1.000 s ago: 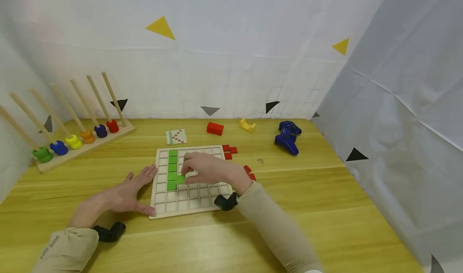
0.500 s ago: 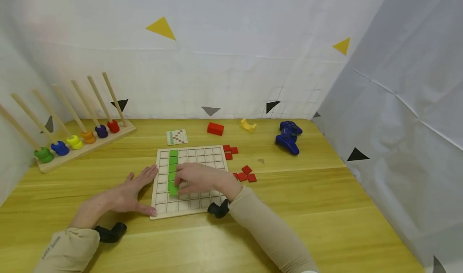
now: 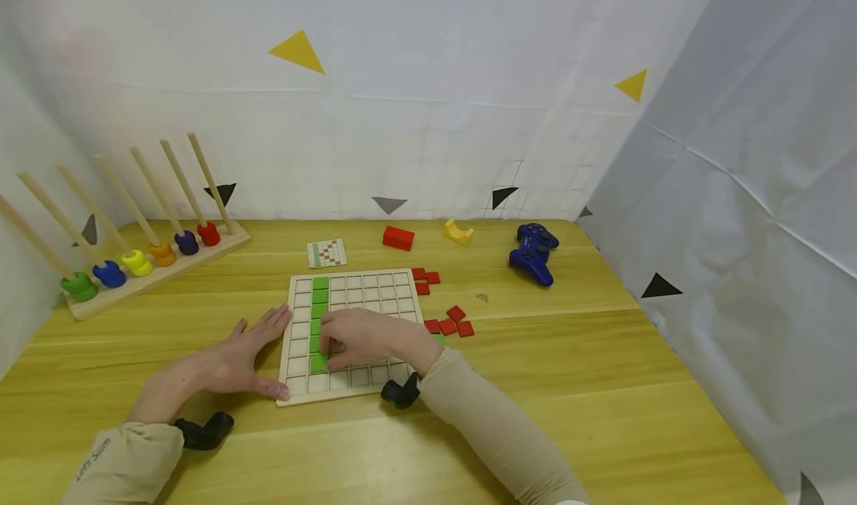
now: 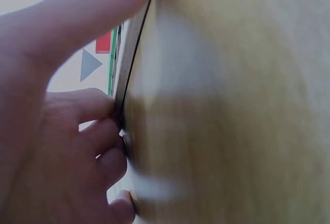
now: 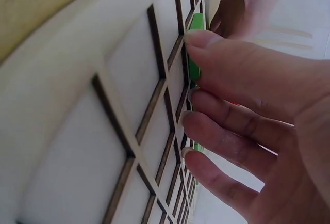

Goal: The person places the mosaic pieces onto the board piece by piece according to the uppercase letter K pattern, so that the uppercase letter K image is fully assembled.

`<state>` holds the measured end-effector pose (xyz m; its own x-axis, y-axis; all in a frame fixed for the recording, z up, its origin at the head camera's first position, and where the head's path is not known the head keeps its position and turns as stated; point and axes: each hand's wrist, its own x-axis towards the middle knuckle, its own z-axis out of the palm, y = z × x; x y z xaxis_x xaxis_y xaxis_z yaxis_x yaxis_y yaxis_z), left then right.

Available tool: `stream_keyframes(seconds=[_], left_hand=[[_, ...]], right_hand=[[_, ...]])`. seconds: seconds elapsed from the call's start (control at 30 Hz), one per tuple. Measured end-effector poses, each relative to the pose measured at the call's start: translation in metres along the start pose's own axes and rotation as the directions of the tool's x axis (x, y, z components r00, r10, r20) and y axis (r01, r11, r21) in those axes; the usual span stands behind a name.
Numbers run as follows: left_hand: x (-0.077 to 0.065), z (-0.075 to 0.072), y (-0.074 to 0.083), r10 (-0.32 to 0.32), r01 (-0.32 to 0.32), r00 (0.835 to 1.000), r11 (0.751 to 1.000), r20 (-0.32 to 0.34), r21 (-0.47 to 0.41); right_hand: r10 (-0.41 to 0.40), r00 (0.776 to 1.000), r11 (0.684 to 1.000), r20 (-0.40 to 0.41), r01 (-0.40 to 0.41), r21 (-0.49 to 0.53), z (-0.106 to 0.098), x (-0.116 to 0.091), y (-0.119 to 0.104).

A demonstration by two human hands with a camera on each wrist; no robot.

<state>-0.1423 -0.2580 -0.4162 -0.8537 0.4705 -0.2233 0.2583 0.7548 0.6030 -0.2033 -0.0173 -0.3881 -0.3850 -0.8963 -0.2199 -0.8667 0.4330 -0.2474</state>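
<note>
A wooden grid board [image 3: 348, 396] lies on the table, with a column of square green tiles [image 3: 320, 295] in its second column from the left. At the near end of that column my right hand [image 3: 367, 336] pinches a green tile [image 5: 195, 69]. In the right wrist view its thumb presses on the tile, close over the grid, and the other fingertips touch the board. My left hand [image 3: 234, 360] rests with fingers spread along the board's left edge, thumb at the near corner. In the left wrist view the left fingertips [image 4: 114, 164] are against that edge.
Loose red tiles [image 3: 447, 327] lie right of the board, with a green tile [image 3: 438, 338] beside them. Behind it are a pattern card [image 3: 326, 253], a red block [image 3: 398, 238] and a yellow arch [image 3: 458, 232]. A blue game controller [image 3: 533, 254] and a peg stacker [image 3: 161, 276] flank them.
My right hand has carried the green tile left and toward me, down to the near end of the green column. The left hand has stayed at the board's edge.
</note>
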Motion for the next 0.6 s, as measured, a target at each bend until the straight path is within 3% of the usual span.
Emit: stream_keyframes(seconds=[0.6], left_hand=[[-0.0001, -0.0010, 0.0010, -0.003, 0.003, 1.000, 1.000, 0.011, -0.006]], right_hand=[[0.020, 0.999, 1.000, -0.049, -0.019, 0.011, 0.0013, 0.0005, 0.0009]])
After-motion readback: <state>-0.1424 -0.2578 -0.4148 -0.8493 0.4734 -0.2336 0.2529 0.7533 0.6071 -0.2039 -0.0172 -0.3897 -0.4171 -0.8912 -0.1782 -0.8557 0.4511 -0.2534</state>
